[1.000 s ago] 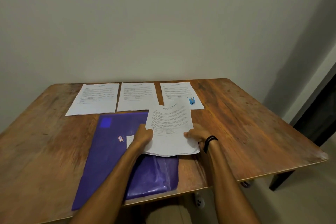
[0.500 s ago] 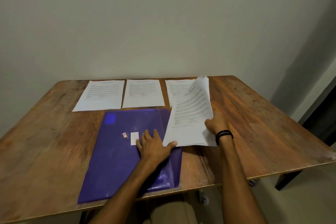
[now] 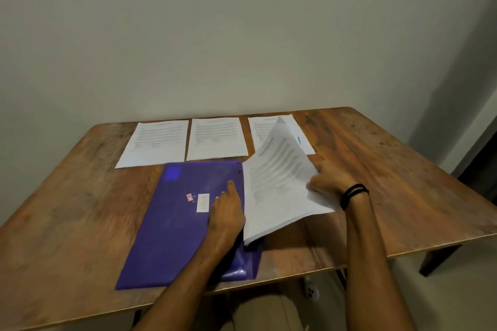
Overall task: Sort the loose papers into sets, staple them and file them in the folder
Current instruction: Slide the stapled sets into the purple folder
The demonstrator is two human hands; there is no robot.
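Now: right hand (image 3: 329,180) grips paper stack (image 3: 279,188) by right edge; stack tilted up, near corner over purple folder (image 3: 177,228). Left hand (image 3: 227,213) flat on folder, fingers straight, holding nothing. Far side of wooden table (image 3: 403,183): left sheet (image 3: 156,142), middle sheet (image 3: 217,138), right sheet (image 3: 261,127) in row, last partly hidden behind stack.

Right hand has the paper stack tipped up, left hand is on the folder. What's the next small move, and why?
Probably bring the left hand off the purple folder to the stack and peel off the top sheet. The right hand grips the stack tilted, by its right edge, and three sheets lie in a row beyond the folder, likely sets to sort onto.
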